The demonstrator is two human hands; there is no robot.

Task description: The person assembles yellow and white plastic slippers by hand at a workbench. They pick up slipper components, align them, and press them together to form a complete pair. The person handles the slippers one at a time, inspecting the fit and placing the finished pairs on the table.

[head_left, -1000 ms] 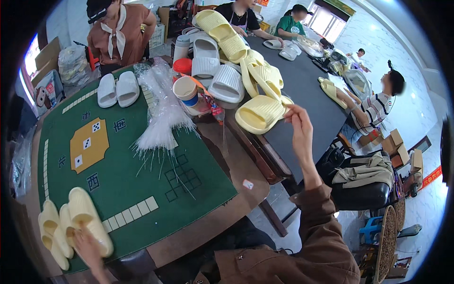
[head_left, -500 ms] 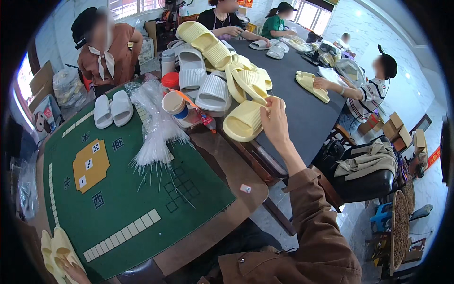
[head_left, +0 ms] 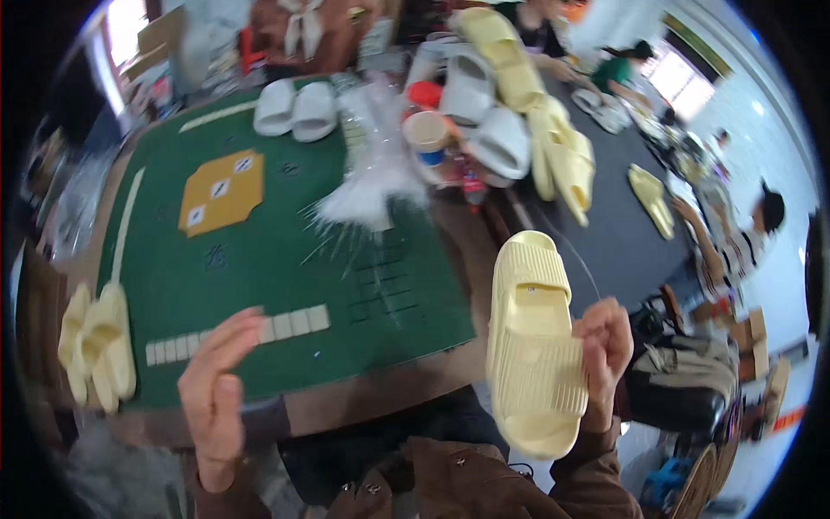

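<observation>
My right hand [head_left: 607, 346] grips a pale yellow pair of slippers [head_left: 540, 376] by its right side, above the table's near edge. The two slippers look nested head to tail, with one ribbed strap at each end. A thin clear strand [head_left: 588, 268] curves down toward this hand. My left hand [head_left: 220, 381] is open and holds nothing, its fingers stretched over the near edge of the green mat [head_left: 285, 225]. At the mat's left corner stand more yellow slippers [head_left: 108, 346], apart from my left hand.
White slippers [head_left: 313, 112] and a bundle of clear plastic strands [head_left: 376, 177] lie on the mat. Beside them stand a paper cup [head_left: 426, 138] and piled white and yellow slippers [head_left: 571, 164]. A dark table [head_left: 618, 242] extends right, with people around it.
My right hand has lifted the yellow slippers off the pile and brought them toward me. My left hand has left the yellow slippers at the left corner. The view has shifted.
</observation>
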